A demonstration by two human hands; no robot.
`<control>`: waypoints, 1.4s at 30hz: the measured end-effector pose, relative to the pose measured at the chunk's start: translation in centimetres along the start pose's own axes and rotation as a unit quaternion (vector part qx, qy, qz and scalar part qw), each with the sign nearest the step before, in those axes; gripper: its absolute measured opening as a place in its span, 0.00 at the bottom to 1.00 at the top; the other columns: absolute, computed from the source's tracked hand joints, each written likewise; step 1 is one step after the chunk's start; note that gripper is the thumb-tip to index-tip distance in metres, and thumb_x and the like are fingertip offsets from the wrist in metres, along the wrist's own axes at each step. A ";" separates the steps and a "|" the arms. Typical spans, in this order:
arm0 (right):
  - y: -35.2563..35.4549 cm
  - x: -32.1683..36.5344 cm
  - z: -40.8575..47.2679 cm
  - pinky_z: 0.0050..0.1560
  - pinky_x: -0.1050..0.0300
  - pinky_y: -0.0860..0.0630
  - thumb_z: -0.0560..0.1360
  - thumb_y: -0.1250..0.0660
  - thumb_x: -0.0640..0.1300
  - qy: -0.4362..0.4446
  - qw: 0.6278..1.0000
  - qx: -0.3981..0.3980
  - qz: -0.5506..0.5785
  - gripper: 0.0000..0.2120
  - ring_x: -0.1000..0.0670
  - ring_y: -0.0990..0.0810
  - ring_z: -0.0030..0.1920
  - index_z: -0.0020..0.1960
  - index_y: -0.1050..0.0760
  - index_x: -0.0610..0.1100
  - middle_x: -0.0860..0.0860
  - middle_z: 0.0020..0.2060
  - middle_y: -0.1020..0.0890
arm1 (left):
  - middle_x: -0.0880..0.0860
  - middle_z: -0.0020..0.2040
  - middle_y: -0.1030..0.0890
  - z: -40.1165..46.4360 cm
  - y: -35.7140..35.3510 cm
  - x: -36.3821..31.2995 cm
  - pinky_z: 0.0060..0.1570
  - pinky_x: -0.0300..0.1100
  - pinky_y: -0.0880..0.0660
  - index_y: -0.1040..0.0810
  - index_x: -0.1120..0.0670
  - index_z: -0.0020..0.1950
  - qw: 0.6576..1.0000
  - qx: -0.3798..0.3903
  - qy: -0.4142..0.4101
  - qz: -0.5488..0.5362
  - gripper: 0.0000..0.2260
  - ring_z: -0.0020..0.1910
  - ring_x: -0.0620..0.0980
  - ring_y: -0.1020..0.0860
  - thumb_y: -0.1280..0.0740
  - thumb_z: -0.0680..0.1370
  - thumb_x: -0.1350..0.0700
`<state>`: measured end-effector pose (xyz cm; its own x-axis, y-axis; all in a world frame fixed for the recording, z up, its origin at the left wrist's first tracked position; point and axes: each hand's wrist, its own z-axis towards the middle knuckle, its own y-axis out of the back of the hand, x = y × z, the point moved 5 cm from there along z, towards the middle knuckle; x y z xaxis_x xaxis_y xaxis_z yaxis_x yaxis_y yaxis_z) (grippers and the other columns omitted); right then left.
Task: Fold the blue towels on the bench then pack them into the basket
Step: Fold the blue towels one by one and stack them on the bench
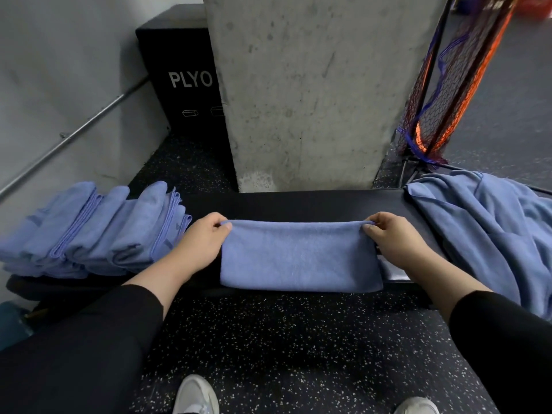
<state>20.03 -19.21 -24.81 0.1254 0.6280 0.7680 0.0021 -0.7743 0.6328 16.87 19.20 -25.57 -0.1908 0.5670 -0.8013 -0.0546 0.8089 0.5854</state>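
Note:
A blue towel (300, 258), folded into a flat rectangle, lies across the middle of the black bench (298, 204); its near edge hangs slightly over the bench front. My left hand (203, 239) pinches its far left corner. My right hand (391, 237) pinches its far right corner. A row of several folded blue towels (92, 231) leans together on the bench's left end. A heap of unfolded blue towels (493, 231) drapes over the right end. No basket is in view.
A concrete pillar (313, 91) rises right behind the bench. A black PLYO box (182, 82) stands at the back left beside a grey wall with a metal rail (74, 132). Orange and blue netting (448, 94) hangs at the back right. My shoes (195, 395) stand on speckled flooring.

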 end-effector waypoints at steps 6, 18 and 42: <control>-0.6 -0.1 1.8 0.44 0.55 0.33 0.79 0.36 0.44 -0.002 0.987 -0.014 -0.160 0.03 0.43 0.22 0.47 0.46 0.26 0.49 0.49 0.40 0.22 | 0.51 0.38 0.22 3.1 -1.7 -1.6 0.36 0.47 0.32 0.26 0.49 0.49 0.979 -0.047 -0.017 0.200 0.07 0.40 0.54 0.23 0.40 0.84 0.49; -4.0 4.6 -0.3 0.59 0.42 0.25 0.80 0.36 0.50 0.126 0.973 -0.028 -0.190 0.12 0.43 0.22 0.58 0.60 0.22 0.47 0.48 0.58 0.22 | 0.51 0.67 0.24 2.3 -5.2 -5.3 0.62 0.52 0.31 0.25 0.50 0.71 0.914 -0.026 -0.276 0.295 0.17 0.64 0.54 0.25 0.35 0.82 0.52; -9.7 2.7 1.5 0.79 0.43 0.48 0.75 0.53 0.70 0.233 0.922 0.079 -0.297 0.33 0.55 0.41 0.79 0.73 0.33 0.55 0.58 0.79 0.39 | 0.42 0.83 0.47 0.5 -5.4 0.5 0.79 0.51 0.57 0.33 0.42 0.74 0.913 0.119 -0.203 0.332 0.19 0.81 0.38 0.53 0.46 0.84 0.42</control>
<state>21.83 -10.13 -28.99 -0.3846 0.8822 0.2717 0.0824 -0.2604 0.9620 17.53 15.21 -29.17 0.2783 0.9164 -0.2877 0.1645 0.2497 0.9543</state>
